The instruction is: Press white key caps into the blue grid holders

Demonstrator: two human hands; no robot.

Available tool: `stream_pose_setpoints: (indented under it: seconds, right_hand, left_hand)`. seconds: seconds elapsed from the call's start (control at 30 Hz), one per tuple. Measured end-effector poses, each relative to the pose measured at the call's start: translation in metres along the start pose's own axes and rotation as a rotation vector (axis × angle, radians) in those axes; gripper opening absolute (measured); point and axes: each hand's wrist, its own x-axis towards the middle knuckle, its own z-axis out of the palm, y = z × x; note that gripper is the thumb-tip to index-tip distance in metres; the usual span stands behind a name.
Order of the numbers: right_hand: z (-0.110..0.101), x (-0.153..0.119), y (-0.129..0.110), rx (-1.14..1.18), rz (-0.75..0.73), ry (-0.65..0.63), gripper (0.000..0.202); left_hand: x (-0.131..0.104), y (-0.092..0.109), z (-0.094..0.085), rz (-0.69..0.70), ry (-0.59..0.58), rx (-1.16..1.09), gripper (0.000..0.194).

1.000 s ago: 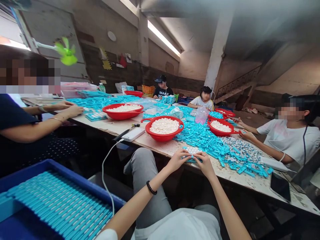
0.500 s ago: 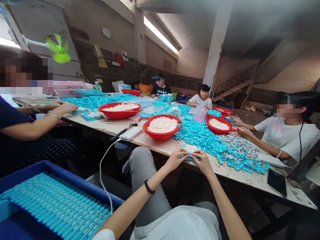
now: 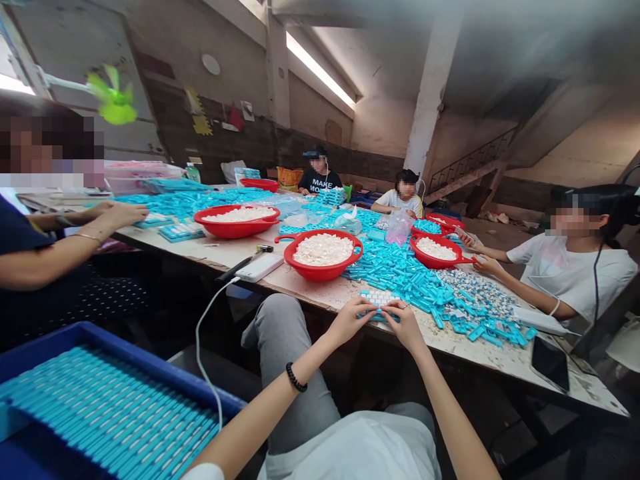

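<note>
At the table's near edge, my left hand (image 3: 351, 317) and my right hand (image 3: 406, 328) meet with fingertips pinched together on a small light-blue plastic piece (image 3: 379, 310). Just behind the fingers lie rows of white caps (image 3: 383, 297) set in blue plastic pieces, partly covered by my hands. A red basket (image 3: 323, 273) heaped with white caps stands beyond my left hand. Past my right hand spreads a pile of loose blue plastic pieces (image 3: 400, 267).
Small white-and-blue parts (image 3: 480, 297) are strewn on the right. A phone (image 3: 550, 363) lies at the right edge; a white power bank (image 3: 260, 267) and a hammer (image 3: 245, 262) lie left. Beside my left leg, a dark-blue crate (image 3: 90, 330) holds blue strips. Several people sit around.
My hands stay pinched at the same spot with barely any finger movement. The whole view has shifted slightly.
</note>
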Motion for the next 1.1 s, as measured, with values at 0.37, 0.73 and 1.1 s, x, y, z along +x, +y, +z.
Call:
stream_pose_setpoints:
  seconds: [0.37,0.73,1.1]
  right_hand:
    - [-0.0028,0.0006,-0.0054,-0.011,0.010,-0.025,0.023]
    - [-0.0021,0.0026,-0.0051,0.015,0.023,-0.022,0.021]
    - [-0.0013,0.0037,-0.0032,0.005,0.034,-0.040,0.024]
  left_hand:
    - [-0.0014,0.0012,-0.0015,-0.074,0.007,-0.077,0.028]
    - [0.0026,0.0040,-0.0041,-0.122,0.017,-0.131,0.027]
    - [0.0020,0.0033,-0.0067,-0.117,0.010,-0.163,0.026]
